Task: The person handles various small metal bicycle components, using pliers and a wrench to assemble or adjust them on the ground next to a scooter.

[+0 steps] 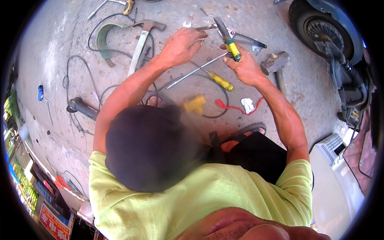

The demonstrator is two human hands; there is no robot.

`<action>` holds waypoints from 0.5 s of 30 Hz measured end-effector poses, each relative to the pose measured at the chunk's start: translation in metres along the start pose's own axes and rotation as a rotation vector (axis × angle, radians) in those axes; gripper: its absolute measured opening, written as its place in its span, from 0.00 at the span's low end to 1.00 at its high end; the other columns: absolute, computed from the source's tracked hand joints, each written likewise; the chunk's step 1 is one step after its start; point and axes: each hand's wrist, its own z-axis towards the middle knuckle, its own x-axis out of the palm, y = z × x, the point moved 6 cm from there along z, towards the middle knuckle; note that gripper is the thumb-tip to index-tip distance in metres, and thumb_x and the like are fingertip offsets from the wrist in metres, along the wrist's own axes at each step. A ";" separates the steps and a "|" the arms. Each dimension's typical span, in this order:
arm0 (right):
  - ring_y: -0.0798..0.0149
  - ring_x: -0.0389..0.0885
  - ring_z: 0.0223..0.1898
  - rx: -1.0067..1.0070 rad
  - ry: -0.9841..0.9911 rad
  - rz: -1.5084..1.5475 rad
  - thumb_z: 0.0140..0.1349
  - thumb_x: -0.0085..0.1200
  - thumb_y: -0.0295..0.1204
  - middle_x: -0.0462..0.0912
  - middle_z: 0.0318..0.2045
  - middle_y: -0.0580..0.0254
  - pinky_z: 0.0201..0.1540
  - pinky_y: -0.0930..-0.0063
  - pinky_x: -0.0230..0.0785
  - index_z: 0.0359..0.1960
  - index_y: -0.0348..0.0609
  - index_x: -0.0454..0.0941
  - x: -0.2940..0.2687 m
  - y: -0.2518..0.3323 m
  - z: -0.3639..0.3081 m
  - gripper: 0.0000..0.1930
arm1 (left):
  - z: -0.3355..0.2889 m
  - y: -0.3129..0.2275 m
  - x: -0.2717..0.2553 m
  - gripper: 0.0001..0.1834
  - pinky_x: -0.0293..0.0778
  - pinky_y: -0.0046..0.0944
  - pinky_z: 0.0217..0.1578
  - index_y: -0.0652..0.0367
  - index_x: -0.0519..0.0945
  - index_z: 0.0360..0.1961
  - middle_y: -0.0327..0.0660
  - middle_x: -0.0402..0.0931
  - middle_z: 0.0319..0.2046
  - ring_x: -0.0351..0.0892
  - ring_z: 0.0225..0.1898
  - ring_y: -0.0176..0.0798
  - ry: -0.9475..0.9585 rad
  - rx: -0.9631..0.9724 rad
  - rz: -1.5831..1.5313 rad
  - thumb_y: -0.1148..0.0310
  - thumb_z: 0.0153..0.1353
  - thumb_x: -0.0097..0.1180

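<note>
My right hand (245,67) is closed around pliers (233,49) with yellow-and-green handles, their metal jaws pointing up and away. A long metal rod (196,72) runs from the ground to just under that hand; whether the hand touches it is hidden. To the left, my left hand (182,46) hovers with its fingers forward and thumb apart. Just past its fingertips lies a metal spanner-like tool (207,27), reaching toward the plier jaws. A dark triangular metal bracket (250,41) sits right of the pliers. Below, a screwdriver (221,81) with a yellow handle rests on the concrete.
A claw hammer (141,50), a curved green metal strip (103,42) and black cable lie left. At right are a heavy hammer (275,63) and a motorbike wheel (326,30). Nearer are a red cord (236,108), white scrap (247,105) and angle grinder (83,108).
</note>
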 end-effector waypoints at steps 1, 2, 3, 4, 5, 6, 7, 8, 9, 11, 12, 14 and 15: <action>0.59 0.79 0.50 0.013 0.005 -0.009 0.67 0.58 0.32 0.82 0.46 0.55 0.57 0.63 0.71 0.61 0.45 0.76 -0.002 0.002 0.000 0.21 | 0.005 0.005 -0.007 0.17 0.77 0.44 0.47 0.61 0.82 0.54 0.47 0.81 0.51 0.81 0.49 0.47 -0.012 -0.039 -0.013 0.67 0.66 0.55; 0.59 0.79 0.49 0.027 0.010 -0.018 0.67 0.58 0.32 0.82 0.46 0.55 0.57 0.63 0.71 0.61 0.45 0.76 -0.003 0.003 -0.001 0.21 | 0.009 0.014 -0.011 0.20 0.76 0.39 0.47 0.56 0.81 0.59 0.47 0.81 0.53 0.81 0.52 0.41 0.027 -0.160 -0.159 0.64 0.69 0.52; 0.59 0.79 0.49 0.020 0.003 -0.041 0.67 0.58 0.32 0.82 0.46 0.54 0.56 0.63 0.71 0.61 0.45 0.76 -0.003 0.002 0.000 0.21 | 0.013 0.020 -0.014 0.19 0.76 0.38 0.46 0.54 0.81 0.59 0.47 0.81 0.52 0.81 0.51 0.39 0.004 -0.280 -0.397 0.64 0.69 0.53; 0.59 0.80 0.48 0.011 -0.002 -0.064 0.67 0.58 0.32 0.82 0.45 0.54 0.56 0.63 0.71 0.61 0.45 0.76 -0.003 0.001 0.002 0.21 | 0.015 0.024 -0.015 0.19 0.75 0.38 0.45 0.52 0.81 0.59 0.47 0.81 0.51 0.81 0.49 0.37 -0.021 -0.399 -0.635 0.63 0.69 0.53; 0.59 0.80 0.48 0.003 -0.008 -0.087 0.67 0.58 0.32 0.82 0.45 0.54 0.55 0.63 0.71 0.60 0.45 0.76 -0.003 0.000 0.003 0.21 | 0.016 0.028 -0.015 0.19 0.75 0.37 0.44 0.51 0.81 0.59 0.47 0.82 0.50 0.81 0.48 0.36 -0.046 -0.517 -0.874 0.62 0.69 0.54; 0.59 0.80 0.47 0.001 -0.019 -0.123 0.67 0.58 0.32 0.82 0.44 0.53 0.54 0.63 0.72 0.60 0.44 0.76 -0.003 -0.001 0.004 0.21 | 0.020 0.031 -0.019 0.18 0.75 0.37 0.43 0.50 0.82 0.58 0.46 0.82 0.48 0.81 0.46 0.37 -0.084 -0.542 -0.965 0.63 0.68 0.56; 0.59 0.80 0.46 0.001 -0.029 -0.159 0.66 0.58 0.32 0.82 0.43 0.53 0.53 0.63 0.72 0.60 0.44 0.76 -0.002 -0.002 0.005 0.21 | 0.025 0.033 -0.024 0.18 0.74 0.38 0.42 0.49 0.82 0.56 0.45 0.82 0.45 0.81 0.43 0.38 -0.121 -0.566 -1.058 0.64 0.66 0.58; 0.59 0.81 0.45 0.000 -0.038 -0.195 0.66 0.58 0.31 0.82 0.42 0.53 0.52 0.63 0.72 0.60 0.44 0.76 -0.002 -0.003 0.005 0.21 | 0.029 0.033 -0.030 0.17 0.74 0.39 0.41 0.48 0.83 0.55 0.45 0.82 0.42 0.81 0.41 0.39 -0.160 -0.590 -1.150 0.65 0.64 0.60; 0.59 0.81 0.44 0.017 -0.040 -0.214 0.66 0.58 0.31 0.82 0.41 0.52 0.51 0.63 0.72 0.60 0.43 0.76 -0.001 -0.004 0.006 0.21 | 0.033 0.031 -0.041 0.15 0.75 0.44 0.43 0.52 0.82 0.51 0.48 0.82 0.42 0.81 0.42 0.46 -0.137 -0.581 -0.892 0.66 0.63 0.58; 0.59 0.81 0.42 0.057 -0.049 -0.255 0.66 0.58 0.31 0.82 0.40 0.52 0.50 0.64 0.72 0.60 0.43 0.75 0.000 -0.008 0.006 0.21 | 0.044 0.000 -0.066 0.12 0.77 0.56 0.47 0.61 0.81 0.43 0.56 0.81 0.42 0.81 0.43 0.61 -0.086 -0.542 -0.387 0.68 0.61 0.56; 0.52 0.82 0.45 0.056 -0.049 -0.241 0.66 0.58 0.32 0.83 0.41 0.47 0.50 0.60 0.73 0.59 0.41 0.75 0.001 -0.008 0.006 0.20 | 0.047 -0.024 -0.072 0.13 0.76 0.51 0.44 0.57 0.82 0.46 0.51 0.80 0.39 0.81 0.41 0.55 -0.110 -0.279 -0.176 0.68 0.60 0.59; 0.38 0.83 0.50 0.055 -0.050 -0.211 0.65 0.58 0.34 0.83 0.45 0.37 0.51 0.52 0.73 0.56 0.38 0.74 0.002 -0.011 0.007 0.20 | 0.041 -0.078 -0.070 0.18 0.73 0.41 0.39 0.50 0.83 0.51 0.42 0.79 0.34 0.80 0.35 0.44 -0.151 0.249 0.244 0.69 0.57 0.65; 0.39 0.83 0.50 0.063 -0.042 -0.186 0.65 0.58 0.33 0.83 0.45 0.37 0.52 0.53 0.73 0.57 0.38 0.74 0.002 -0.011 0.008 0.20 | 0.036 -0.090 -0.061 0.19 0.74 0.42 0.39 0.50 0.83 0.50 0.42 0.78 0.32 0.80 0.35 0.46 -0.107 0.290 0.195 0.70 0.56 0.66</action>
